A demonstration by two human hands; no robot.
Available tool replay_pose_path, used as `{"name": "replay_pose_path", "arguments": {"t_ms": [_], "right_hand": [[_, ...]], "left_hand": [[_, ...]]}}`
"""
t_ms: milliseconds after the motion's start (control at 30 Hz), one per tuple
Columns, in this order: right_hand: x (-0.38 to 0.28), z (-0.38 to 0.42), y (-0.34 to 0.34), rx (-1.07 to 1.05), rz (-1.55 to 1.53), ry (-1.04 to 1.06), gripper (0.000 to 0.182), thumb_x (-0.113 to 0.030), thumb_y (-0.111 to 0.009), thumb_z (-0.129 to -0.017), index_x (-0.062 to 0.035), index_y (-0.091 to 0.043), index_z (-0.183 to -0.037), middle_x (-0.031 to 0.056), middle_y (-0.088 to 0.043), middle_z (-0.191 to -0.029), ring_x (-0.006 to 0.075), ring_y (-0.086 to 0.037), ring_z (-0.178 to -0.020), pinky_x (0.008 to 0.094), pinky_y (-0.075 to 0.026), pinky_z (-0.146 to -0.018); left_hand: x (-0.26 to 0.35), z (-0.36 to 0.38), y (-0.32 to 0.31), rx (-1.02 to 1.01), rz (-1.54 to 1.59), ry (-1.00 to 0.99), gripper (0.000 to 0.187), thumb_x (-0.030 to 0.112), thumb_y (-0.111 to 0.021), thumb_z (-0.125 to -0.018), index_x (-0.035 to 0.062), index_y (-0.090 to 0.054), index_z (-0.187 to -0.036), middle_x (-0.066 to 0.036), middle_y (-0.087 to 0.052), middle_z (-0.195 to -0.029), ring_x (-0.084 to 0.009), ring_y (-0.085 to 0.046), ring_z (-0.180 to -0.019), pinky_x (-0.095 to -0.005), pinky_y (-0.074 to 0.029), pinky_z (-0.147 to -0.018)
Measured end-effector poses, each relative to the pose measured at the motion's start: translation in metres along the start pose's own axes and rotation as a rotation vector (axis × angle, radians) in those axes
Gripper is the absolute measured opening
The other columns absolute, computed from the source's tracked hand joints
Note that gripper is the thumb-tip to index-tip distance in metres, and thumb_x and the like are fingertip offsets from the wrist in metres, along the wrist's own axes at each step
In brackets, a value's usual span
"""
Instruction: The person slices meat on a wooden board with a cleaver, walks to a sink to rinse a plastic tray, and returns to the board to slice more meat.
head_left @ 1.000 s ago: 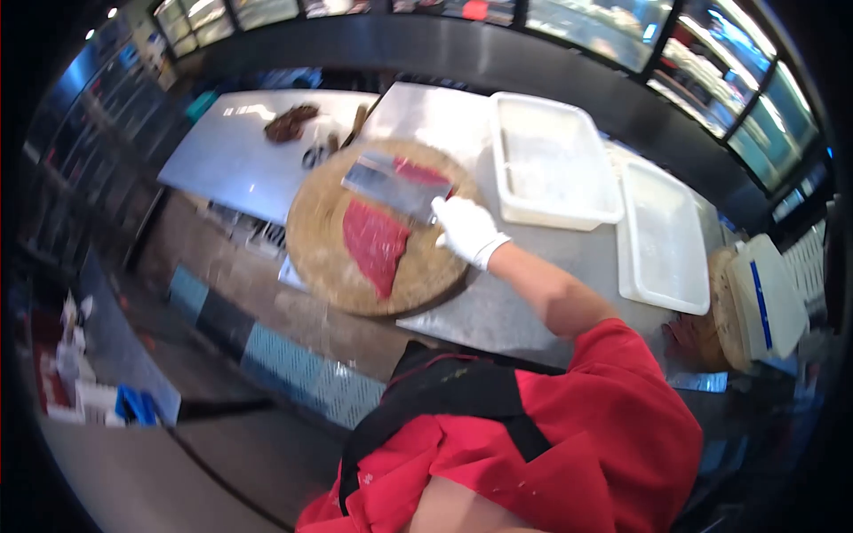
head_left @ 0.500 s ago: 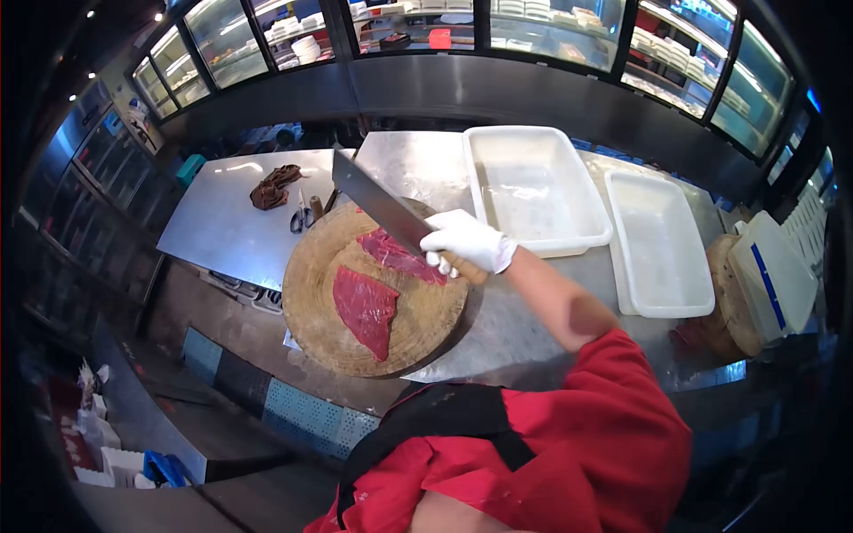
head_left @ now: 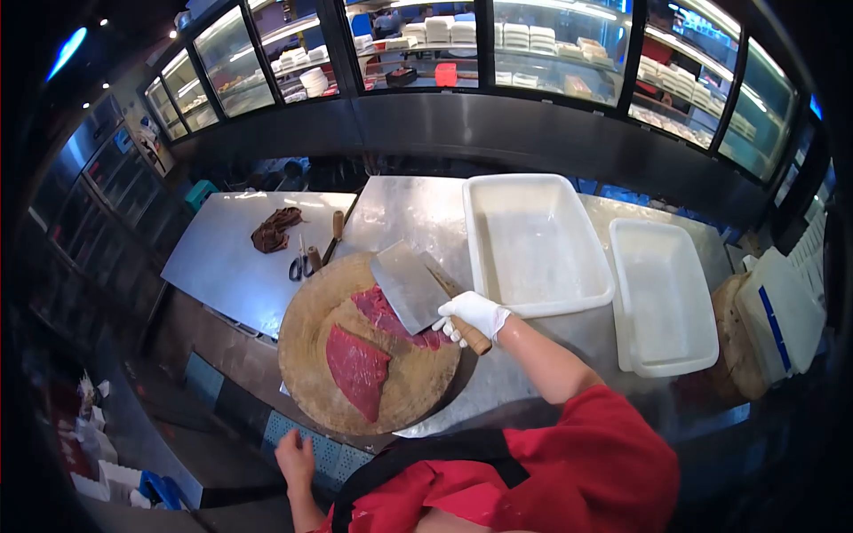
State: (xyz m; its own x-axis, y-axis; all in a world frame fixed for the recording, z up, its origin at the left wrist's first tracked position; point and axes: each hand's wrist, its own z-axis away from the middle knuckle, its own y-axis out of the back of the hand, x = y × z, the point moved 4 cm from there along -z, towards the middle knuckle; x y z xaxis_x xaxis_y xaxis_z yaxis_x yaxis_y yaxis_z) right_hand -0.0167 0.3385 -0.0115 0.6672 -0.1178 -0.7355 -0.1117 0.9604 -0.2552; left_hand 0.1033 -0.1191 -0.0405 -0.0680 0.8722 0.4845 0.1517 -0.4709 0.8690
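Note:
My right hand (head_left: 474,318), in a white glove, is closed around the wooden handle of a cleaver (head_left: 409,289). Its broad blade is tilted over the back right of a round wooden chopping block (head_left: 306,355), overlapping a thin piece of red meat (head_left: 378,306). In front of that piece lies a thicker slab of red meat (head_left: 357,369). My bare left hand (head_left: 295,457) is below the block's front edge, away from the meat, with fingers loosely bent and slightly apart, nothing in them.
Two white plastic tubs (head_left: 538,306) (head_left: 671,369) stand right of the block on the steel table. At left are scissors (head_left: 298,269), a brown cloth-like bundle (head_left: 277,231) and a wooden-handled tool (head_left: 338,225). Glass display cases (head_left: 555,53) line the back.
The cleaver has come down and turned, showing its broad face nearer the meat. My left hand has come into view at the lower left. The view has tilted upward.

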Motion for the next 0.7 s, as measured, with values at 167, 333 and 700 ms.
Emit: {"name": "replay_pose_path", "arguments": {"t_ms": [167, 333, 700], "right_hand": [[-0.014, 0.000, -0.006, 0.123, 0.092, 0.004, 0.029, -0.023, -0.055, -0.095, 0.0049, -0.064, -0.091, 0.0079, -0.061, -0.066, 0.0165, -0.054, -0.046, 0.0329, -0.045, -0.042], [-0.031, -0.012, -0.009, 0.226, 0.119, -0.046, 0.025, -0.023, -0.056, -0.095, -0.0004, -0.063, -0.086, 0.0077, -0.060, -0.065, 0.0168, -0.053, -0.046, 0.0330, -0.044, -0.041], [-0.095, -0.049, -0.030, 0.552, 0.195, 0.255, 0.026, -0.018, -0.057, -0.092, 0.0036, -0.064, -0.081, 0.0152, -0.062, -0.060, 0.0260, -0.059, -0.045, 0.0402, -0.046, -0.040]], "left_hand": [[0.121, -0.079, 0.019, 0.170, 0.251, -0.512, 0.027, 0.005, -0.071, -0.079, -0.0001, -0.064, -0.105, -0.016, -0.066, -0.096, -0.0321, -0.065, -0.091, -0.0382, -0.051, -0.082], [0.168, -0.096, -0.023, -0.062, 0.282, -0.888, 0.051, 0.014, -0.077, -0.075, 0.0030, -0.059, -0.121, -0.021, -0.049, -0.135, -0.0441, -0.041, -0.131, -0.0494, -0.036, -0.109], [0.150, -0.096, -0.061, -0.141, 0.368, -0.887, 0.056, 0.029, -0.074, -0.079, 0.0048, -0.057, -0.127, -0.022, -0.041, -0.145, -0.0425, -0.036, -0.136, -0.0589, -0.027, -0.108]]}}
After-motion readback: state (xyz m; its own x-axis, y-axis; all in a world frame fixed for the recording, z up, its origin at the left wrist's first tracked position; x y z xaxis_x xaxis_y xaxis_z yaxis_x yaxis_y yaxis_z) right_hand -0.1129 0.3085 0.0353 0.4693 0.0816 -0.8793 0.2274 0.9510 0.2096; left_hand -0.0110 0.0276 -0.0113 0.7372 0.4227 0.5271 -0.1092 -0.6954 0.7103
